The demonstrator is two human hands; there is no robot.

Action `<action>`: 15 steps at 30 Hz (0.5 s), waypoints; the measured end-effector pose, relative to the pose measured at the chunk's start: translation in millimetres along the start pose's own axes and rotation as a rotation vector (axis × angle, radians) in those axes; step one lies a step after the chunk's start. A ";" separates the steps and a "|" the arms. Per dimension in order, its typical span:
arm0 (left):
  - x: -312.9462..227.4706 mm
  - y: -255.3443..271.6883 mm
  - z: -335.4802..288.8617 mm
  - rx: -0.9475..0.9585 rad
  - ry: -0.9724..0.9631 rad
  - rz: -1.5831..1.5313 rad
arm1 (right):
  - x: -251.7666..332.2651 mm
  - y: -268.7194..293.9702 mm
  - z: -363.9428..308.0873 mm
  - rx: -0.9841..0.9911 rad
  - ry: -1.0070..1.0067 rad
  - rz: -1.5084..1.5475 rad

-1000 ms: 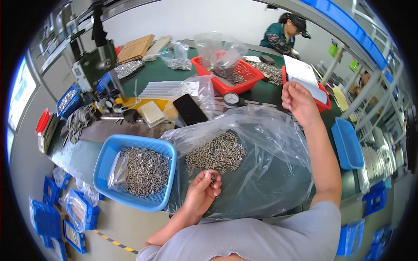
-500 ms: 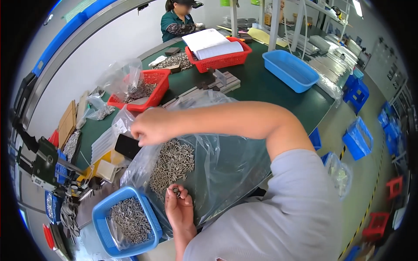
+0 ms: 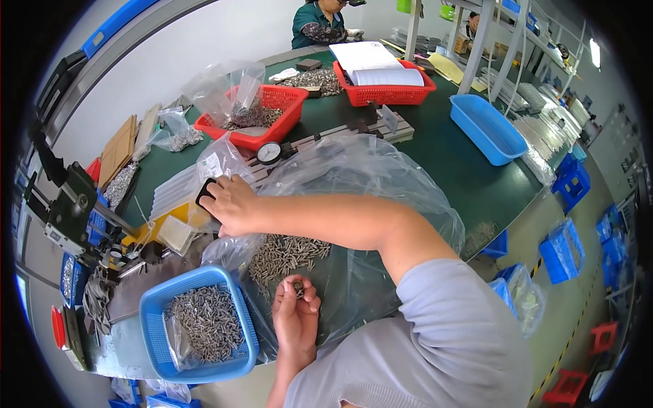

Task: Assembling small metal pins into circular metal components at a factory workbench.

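Observation:
My right arm reaches across to the left, and my right hand [image 3: 235, 205] has its fingers closed over a black flat rectangular object [image 3: 206, 192], which looks like a phone and is largely covered. My left hand [image 3: 296, 316] is palm up with curled fingers, holding a small round metal part [image 3: 298, 288]; whether more lie beneath it I cannot tell. Just beyond the left hand, a pile of small metal pins [image 3: 286, 258] lies on a clear plastic sheet [image 3: 367, 285]. Left of that hand stands a blue basket [image 3: 153, 319] of similar metal pins with a clear bag inside.
A dial gauge [image 3: 269, 153] sits on a metal rail [image 3: 326, 139] beyond my forearm. Farther back are a red basket [image 3: 292, 109] with parts, another red basket [image 3: 391, 95] with papers, and a blue tray [image 3: 496, 153]. A co-worker [image 3: 318, 27] sits across the table.
My right hand has come onto the black object, which lay uncovered beside it before. The dial gauge now shows. My left hand keeps its hold as the whole view shifts.

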State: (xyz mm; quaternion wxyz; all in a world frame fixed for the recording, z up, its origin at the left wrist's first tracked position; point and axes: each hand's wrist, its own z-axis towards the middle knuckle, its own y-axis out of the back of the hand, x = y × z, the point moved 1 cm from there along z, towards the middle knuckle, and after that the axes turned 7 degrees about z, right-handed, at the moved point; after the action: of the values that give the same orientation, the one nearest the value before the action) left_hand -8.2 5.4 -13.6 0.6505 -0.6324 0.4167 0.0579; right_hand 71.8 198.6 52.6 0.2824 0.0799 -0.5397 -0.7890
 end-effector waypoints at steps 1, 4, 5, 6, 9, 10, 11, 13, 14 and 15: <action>-0.8 -0.1 -1.3 -0.003 0.005 0.000 | 0.3 -2.1 -2.1 0.020 -0.009 -0.006; -0.7 -3.4 0.2 -0.006 0.015 -0.002 | -5.1 -14.1 -8.2 0.016 -0.037 -0.001; -0.8 -3.9 0.3 -0.007 0.017 0.000 | -5.9 -15.6 -9.8 -0.012 -0.054 0.013; -0.7 -4.3 1.0 -0.012 0.021 -0.003 | -7.6 -17.2 -10.5 -0.006 -0.056 0.016; -2.2 -5.1 0.1 -0.025 0.024 -0.011 | -6.0 -17.5 -10.1 0.068 -0.126 0.049; -2.9 -5.0 -1.1 -0.028 0.022 -0.006 | -3.8 -16.4 -9.7 0.043 -0.130 0.053; -2.8 -5.2 0.3 -0.030 0.025 0.000 | -5.3 -16.4 -9.8 0.018 -0.139 0.058; -3.2 -6.1 1.2 -0.029 0.026 -0.002 | -7.3 -17.0 -8.2 -0.004 -0.156 0.046; -3.1 -6.2 1.1 -0.026 0.027 -0.003 | -8.2 -18.0 -7.5 -0.028 -0.175 0.032; -2.9 -6.3 1.2 -0.025 0.030 -0.002 | -9.0 -18.8 -5.5 -0.028 -0.179 0.032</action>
State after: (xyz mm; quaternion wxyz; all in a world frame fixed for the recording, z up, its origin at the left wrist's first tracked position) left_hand -5.7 6.6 -7.1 0.6361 -0.6417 0.4251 0.0530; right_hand 74.9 203.7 31.9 0.2468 -0.0036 -0.5527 -0.7960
